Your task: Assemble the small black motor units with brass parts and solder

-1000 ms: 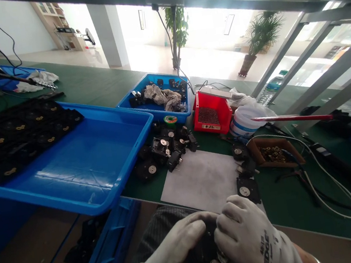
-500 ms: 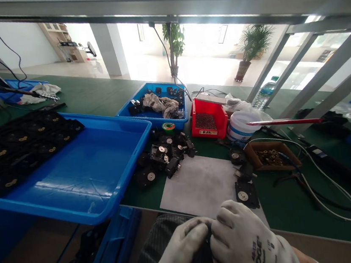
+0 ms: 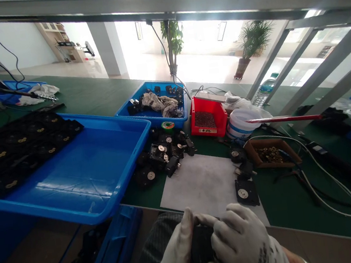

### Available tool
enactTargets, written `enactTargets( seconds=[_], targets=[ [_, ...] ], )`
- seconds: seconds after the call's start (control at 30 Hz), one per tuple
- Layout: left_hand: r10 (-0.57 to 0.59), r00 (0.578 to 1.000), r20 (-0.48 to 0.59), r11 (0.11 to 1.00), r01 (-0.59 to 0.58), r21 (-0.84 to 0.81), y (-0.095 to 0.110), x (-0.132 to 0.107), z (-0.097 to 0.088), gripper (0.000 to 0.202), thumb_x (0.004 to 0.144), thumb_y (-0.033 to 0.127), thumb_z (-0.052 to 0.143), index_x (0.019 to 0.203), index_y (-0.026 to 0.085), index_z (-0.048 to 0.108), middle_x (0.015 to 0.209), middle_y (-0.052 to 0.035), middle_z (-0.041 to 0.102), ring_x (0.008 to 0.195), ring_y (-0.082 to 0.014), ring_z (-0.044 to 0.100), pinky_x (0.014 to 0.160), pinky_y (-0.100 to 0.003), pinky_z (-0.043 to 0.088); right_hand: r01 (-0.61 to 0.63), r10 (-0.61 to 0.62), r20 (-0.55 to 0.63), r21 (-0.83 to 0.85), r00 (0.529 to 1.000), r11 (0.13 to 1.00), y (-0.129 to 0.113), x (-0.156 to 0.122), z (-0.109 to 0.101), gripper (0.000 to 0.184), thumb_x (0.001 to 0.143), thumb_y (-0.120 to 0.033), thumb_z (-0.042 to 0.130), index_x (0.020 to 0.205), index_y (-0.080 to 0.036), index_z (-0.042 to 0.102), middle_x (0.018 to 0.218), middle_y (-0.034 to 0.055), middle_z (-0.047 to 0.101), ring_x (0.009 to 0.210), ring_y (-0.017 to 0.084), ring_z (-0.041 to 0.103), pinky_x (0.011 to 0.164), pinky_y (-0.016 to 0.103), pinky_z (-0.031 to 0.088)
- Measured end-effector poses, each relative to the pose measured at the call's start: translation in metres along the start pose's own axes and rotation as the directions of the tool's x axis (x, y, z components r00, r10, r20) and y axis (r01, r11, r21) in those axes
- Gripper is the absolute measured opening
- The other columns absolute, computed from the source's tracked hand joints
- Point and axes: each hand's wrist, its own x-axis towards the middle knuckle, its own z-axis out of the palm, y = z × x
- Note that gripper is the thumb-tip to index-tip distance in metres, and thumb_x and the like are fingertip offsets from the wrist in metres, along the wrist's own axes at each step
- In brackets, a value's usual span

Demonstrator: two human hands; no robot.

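Observation:
Both my hands wear whitish work gloves and meet at the table's front edge, over my lap. Between them is a dark, box-like black part [image 3: 199,244], mostly covered by the gloves. My left hand [image 3: 176,251] grips its left side, thumb raised along the edge. On the right side, my right hand [image 3: 240,238] has its fingers curled round the part. A white sheet of paper [image 3: 201,186] lies just beyond the hands. Black units with a silver disc, one of them a square unit [image 3: 246,192], rest by its right edge, and a cluster of black units [image 3: 162,152] sits at its upper left.
A large blue tray [image 3: 128,167] with black parts stands left. Behind are a smaller blue tray [image 3: 122,112], a red bin [image 3: 222,125] of small brown pieces and a white tub [image 3: 241,121]. Right lie a cardboard box [image 3: 257,162] of brass-coloured pieces and a white cable [image 3: 330,172].
My left thumb has lifted and straightened, baring more of the black part. The right hand has shifted slightly and still holds it.

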Motion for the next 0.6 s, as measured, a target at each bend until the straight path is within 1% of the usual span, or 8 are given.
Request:
enactTargets(
  seconds=[0.1,0.2,0.3,0.4,0.43,0.5,0.57,0.6],
  targets=[
    [-0.059,0.998,0.037,0.994,0.062,-0.093,0.004,0.003,0.002,0.070,0.099,0.075,0.043,0.113,0.017,0.080,0.109,-0.0105,0.078,0.119,-0.0316,0.068,0.117,-0.042,0.046,0.063,-0.068,-0.103,-0.047,0.992,0.997,0.000,0.005,-0.004,0.033,0.100,-0.022,0.047,0.070,-0.020,0.062,0.065,0.0015,0.060,0.063,0.019,0.045,0.064,0.037,0.037],
    [-0.117,0.990,0.082,0.978,0.129,-0.163,-0.001,0.008,0.002,0.077,0.099,0.078,0.039,0.112,0.013,0.078,0.104,-0.0124,0.078,0.111,-0.0321,0.071,0.107,-0.044,0.053,0.135,-0.141,-0.111,-0.065,0.984,0.989,0.004,0.012,-0.011,0.028,0.101,-0.017,0.049,0.078,-0.018,0.065,0.069,0.0014,0.063,0.062,0.018,0.049,0.063,0.037,0.037],
    [-0.092,0.995,0.047,0.981,0.099,-0.167,-0.009,0.010,-0.005,0.075,0.099,0.077,0.040,0.118,0.013,0.076,0.114,-0.0139,0.077,0.116,-0.0342,0.070,0.108,-0.046,0.053,-0.143,0.165,-0.072,0.245,0.984,0.959,0.016,0.014,-0.013,0.034,0.108,-0.033,0.043,0.080,-0.021,0.060,0.071,0.0014,0.061,0.066,0.019,0.053,0.062,0.036,0.042],
    [0.045,0.999,0.005,0.995,-0.044,-0.092,-0.012,0.006,-0.016,0.057,0.093,0.063,0.068,0.126,0.017,0.074,0.129,-0.0138,0.074,0.127,-0.0369,0.065,0.116,-0.048,0.049,-0.423,0.489,-0.023,0.466,0.872,0.777,0.035,0.007,-0.009,0.031,0.110,-0.039,0.043,0.091,-0.023,0.062,0.088,0.0058,0.068,0.083,0.023,0.065,0.070,0.038,0.053],
    [0.090,0.996,0.000,0.993,-0.089,-0.076,-0.011,0.005,-0.019,0.054,0.088,0.056,0.079,0.127,0.019,0.073,0.133,-0.0135,0.073,0.129,-0.0377,0.064,0.117,-0.048,0.048,-0.466,0.545,-0.037,0.471,0.838,0.749,0.043,0.004,-0.008,0.029,0.110,-0.039,0.043,0.098,-0.023,0.065,0.098,0.0081,0.070,0.092,0.025,0.068,0.078,0.040,0.057],
    [0.137,0.991,-0.004,0.987,-0.137,-0.080,-0.008,0.004,-0.022,0.055,0.078,0.041,0.091,0.127,0.023,0.074,0.138,-0.0124,0.071,0.132,-0.0384,0.063,0.117,-0.049,0.049,-0.494,0.569,-0.038,0.453,0.821,0.742,0.060,0.002,-0.008,0.037,0.111,-0.047,0.041,0.111,-0.023,0.070,0.115,0.0112,0.073,0.108,0.029,0.069,0.093,0.044,0.059],
    [0.112,0.994,-0.017,0.985,-0.113,-0.131,-0.004,0.005,-0.021,0.049,0.080,0.038,0.089,0.124,0.024,0.074,0.136,-0.0120,0.072,0.131,-0.0373,0.064,0.111,-0.048,0.055,-0.563,0.570,0.133,0.446,0.811,0.696,0.077,0.007,-0.013,0.052,0.109,-0.059,0.038,0.116,-0.022,0.073,0.123,0.0117,0.073,0.118,0.033,0.067,0.103,0.046,0.057],
    [0.066,0.998,-0.020,0.982,-0.069,-0.177,-0.003,0.006,-0.020,0.044,0.083,0.040,0.086,0.123,0.024,0.074,0.134,-0.0125,0.073,0.129,-0.0365,0.066,0.104,-0.046,0.059,-0.621,0.573,0.253,0.432,0.779,0.654,0.084,0.012,-0.015,0.058,0.107,-0.064,0.037,0.115,-0.021,0.074,0.123,0.0115,0.073,0.120,0.034,0.067,0.106,0.046,0.056]
  ],
)
